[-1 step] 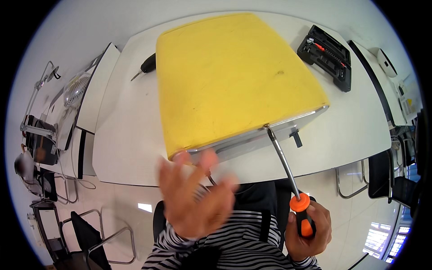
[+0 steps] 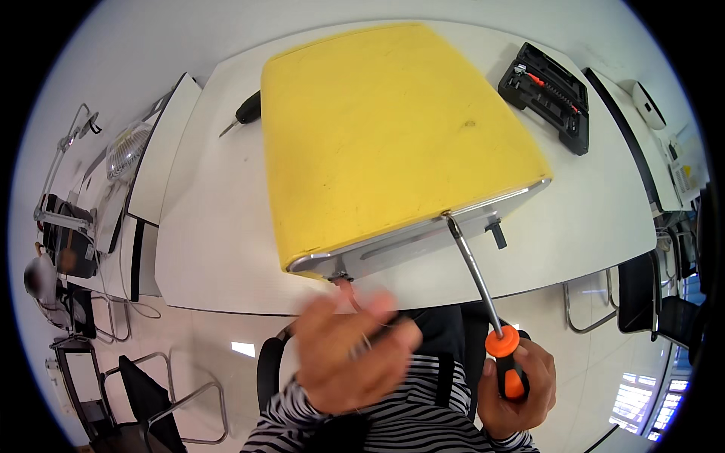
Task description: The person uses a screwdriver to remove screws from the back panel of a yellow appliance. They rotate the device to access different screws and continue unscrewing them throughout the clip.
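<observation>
A large yellow box-shaped casing [image 2: 393, 136] with rounded corners lies on the white table, its silver edge panel [image 2: 423, 238] facing me. My right hand [image 2: 521, 385] is wrapped round the orange and black handle of a screwdriver [image 2: 476, 272]. The tip of its long shaft meets the casing's front edge, right of the middle. A small black tab [image 2: 496, 232] sticks out below the panel near the tip. My left hand [image 2: 351, 351] is smeared by motion, in front of the panel's left end, beside a dark fitting [image 2: 341, 278] there. Whether it holds anything cannot be made out.
An open black tool case [image 2: 545, 98] with red-handled tools and bits stands at the back right of the table [image 2: 211, 226]. Left of the casing lies another screwdriver [image 2: 248, 109] with a black handle. Chairs [image 2: 155, 392] stand around, and side desks carry a fan [image 2: 128, 149] and a lamp.
My left hand has drawn back from the casing's left front corner, down and slightly right, baring the panel's end and dark fitting. My right hand and the screwdriver stay in place.
</observation>
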Motion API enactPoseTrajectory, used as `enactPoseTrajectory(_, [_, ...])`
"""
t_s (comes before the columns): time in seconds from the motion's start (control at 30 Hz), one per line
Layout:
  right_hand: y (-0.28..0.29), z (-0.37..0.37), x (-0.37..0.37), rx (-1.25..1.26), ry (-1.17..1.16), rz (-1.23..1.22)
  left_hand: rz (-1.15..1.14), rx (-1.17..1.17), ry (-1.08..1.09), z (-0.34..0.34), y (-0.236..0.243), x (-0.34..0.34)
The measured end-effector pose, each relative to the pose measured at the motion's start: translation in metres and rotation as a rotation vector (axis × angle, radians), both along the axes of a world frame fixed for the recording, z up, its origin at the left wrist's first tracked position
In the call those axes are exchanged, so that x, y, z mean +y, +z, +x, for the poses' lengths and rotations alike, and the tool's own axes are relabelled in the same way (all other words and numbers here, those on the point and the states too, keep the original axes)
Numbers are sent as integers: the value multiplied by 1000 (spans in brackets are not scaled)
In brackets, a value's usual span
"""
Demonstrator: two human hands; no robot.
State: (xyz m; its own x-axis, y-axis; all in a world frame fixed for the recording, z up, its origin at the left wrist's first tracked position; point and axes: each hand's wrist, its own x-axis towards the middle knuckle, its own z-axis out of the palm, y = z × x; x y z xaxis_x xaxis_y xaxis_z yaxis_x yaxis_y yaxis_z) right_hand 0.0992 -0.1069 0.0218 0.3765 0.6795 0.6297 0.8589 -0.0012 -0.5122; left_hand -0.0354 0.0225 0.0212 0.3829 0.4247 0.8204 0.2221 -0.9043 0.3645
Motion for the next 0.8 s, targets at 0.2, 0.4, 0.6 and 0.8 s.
enactPoseTrajectory(0.2, [-2,-7,-1,-130,-26,47,-1064,-68,-719,25,-8,-28])
enactPoseTrajectory(0.4, [16,-9,0,-592,-120,-64,-1410,-65,-918,36,-2,-19])
enactPoseTrajectory(0.6, [-14,-6,-13,491,108,197,-1451,-85,-1027,38,1,-16])
enactPoseTrajectory(0.8, [-19,-1,-37,1580,389,35,-1416,-187,-1146,39,-8,-18])
